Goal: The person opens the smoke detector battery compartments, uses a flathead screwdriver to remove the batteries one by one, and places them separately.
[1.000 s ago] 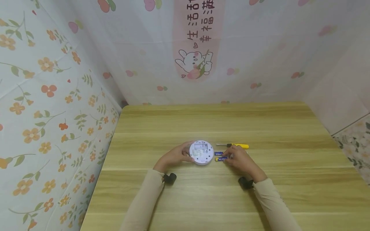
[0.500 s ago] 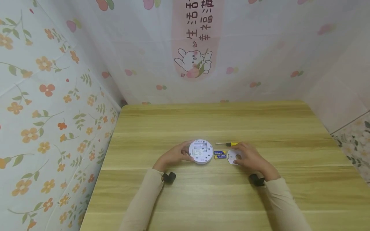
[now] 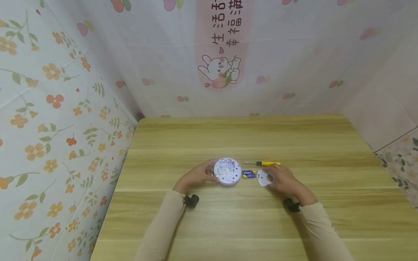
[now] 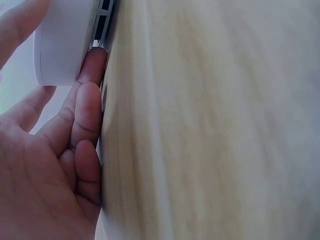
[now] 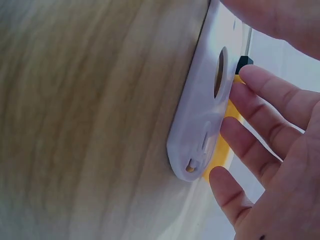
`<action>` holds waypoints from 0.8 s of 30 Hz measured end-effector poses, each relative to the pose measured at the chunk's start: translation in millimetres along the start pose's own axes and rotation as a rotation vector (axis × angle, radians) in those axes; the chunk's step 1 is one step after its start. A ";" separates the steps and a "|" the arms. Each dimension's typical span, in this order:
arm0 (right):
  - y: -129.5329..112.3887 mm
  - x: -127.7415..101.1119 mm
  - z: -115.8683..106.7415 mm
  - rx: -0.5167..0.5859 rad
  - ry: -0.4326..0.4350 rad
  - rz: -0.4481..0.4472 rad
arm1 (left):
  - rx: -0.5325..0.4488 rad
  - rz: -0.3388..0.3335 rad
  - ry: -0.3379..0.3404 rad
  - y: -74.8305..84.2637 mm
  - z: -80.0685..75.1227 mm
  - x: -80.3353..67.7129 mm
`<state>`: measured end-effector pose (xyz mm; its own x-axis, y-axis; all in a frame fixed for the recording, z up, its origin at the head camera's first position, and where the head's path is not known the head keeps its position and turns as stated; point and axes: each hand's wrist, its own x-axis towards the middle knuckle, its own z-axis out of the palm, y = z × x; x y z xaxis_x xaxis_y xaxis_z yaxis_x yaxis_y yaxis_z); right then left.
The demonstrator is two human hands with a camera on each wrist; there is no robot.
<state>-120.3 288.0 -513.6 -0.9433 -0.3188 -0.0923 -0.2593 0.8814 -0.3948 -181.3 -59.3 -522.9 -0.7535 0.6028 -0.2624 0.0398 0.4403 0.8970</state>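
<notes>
A round white smoke alarm (image 3: 228, 172) lies with its battery compartment facing up. My left hand (image 3: 199, 174) grips its left side, thumb at the near edge and fingers round the far side; in the left wrist view one fingertip reaches under the vented smoke alarm (image 4: 62, 45). Two blue-and-yellow batteries (image 3: 249, 174) lie side by side to its right. Farther right is a flat white mounting plate (image 3: 261, 178) with a round hole. My right hand (image 3: 284, 180) holds this plate's right end between thumb and fingers; in the right wrist view the fingertips (image 5: 231, 125) meet the plate's edge.
A screwdriver (image 3: 269, 164) with a yellow handle lies just beyond the plate, close to my right fingers. All of this is on a wood-grain table (image 3: 209, 224). Patterned curtains (image 3: 156, 65) hang behind it and along the left.
My right hand has moved from the batteries rightward to the mounting plate, uncovering it. The batteries now lie closer together. My left hand keeps its hold on the smoke alarm.
</notes>
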 end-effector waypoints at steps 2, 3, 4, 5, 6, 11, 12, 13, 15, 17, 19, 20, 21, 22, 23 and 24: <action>-0.1 0.0 0.1 0.008 -0.008 0.009 | 0.001 -0.002 0.000 0.0 0.1 -0.1; -0.2 0.1 0.3 0.013 -0.012 0.014 | 0.000 -0.003 0.000 0.2 0.2 -0.3; -0.1 0.2 0.5 0.017 -0.016 0.018 | 0.000 -0.003 -0.001 0.3 0.3 -0.5; -0.2 0.5 0.6 0.021 -0.020 0.022 | -0.001 -0.003 -0.001 0.5 0.4 -0.7; -0.1 0.8 0.8 0.024 -0.023 0.025 | -0.002 -0.002 0.000 0.6 0.5 -0.9; -0.1 1.3 1.8 0.030 -0.036 0.033 | 0.001 -0.007 0.003 1.5 0.6 -1.1; -0.1 1.2 1.9 0.030 -0.036 0.032 | 0.003 -0.010 0.003 1.7 0.5 -1.0; -0.2 1.0 1.9 0.029 -0.036 0.032 | 0.004 -0.011 0.003 1.8 0.5 -0.8; -0.8 0.3 1.3 0.034 -0.035 0.032 | 0.005 -0.012 0.000 1.7 0.4 -0.4; -1.9 -0.1 0.0 0.036 -0.030 0.031 | 0.004 -0.013 -0.004 1.6 0.2 -0.1; -3.3 0.0 -2.3 0.040 -0.015 0.019 | 0.003 -0.009 -0.007 1.1 0.0 0.2; -4.3 0.3 -3.8 0.043 -0.003 0.010 | 0.004 -0.007 -0.007 0.9 -0.1 0.2; -5.1 0.9 -5.3 0.045 0.011 -0.004 | 0.001 -0.006 -0.007 0.8 -0.2 0.2; -5.9 1.7 -6.9 0.042 0.028 -0.022 | 0.002 -0.005 -0.005 0.7 -0.2 0.1; -6.9 2.3 -8.7 0.044 0.043 -0.036 | 0.002 -0.003 -0.004 0.7 -0.2 0.1; -8.0 3.0 -10.6 0.050 0.060 -0.050 | 0.002 -0.003 -0.002 0.6 -0.2 0.1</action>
<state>-123.2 283.8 -501.0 -0.9406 -0.3392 -0.0175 -0.2969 0.8461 -0.4426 -181.4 -59.1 -522.4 -0.7524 0.6028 -0.2656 0.0391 0.4434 0.8955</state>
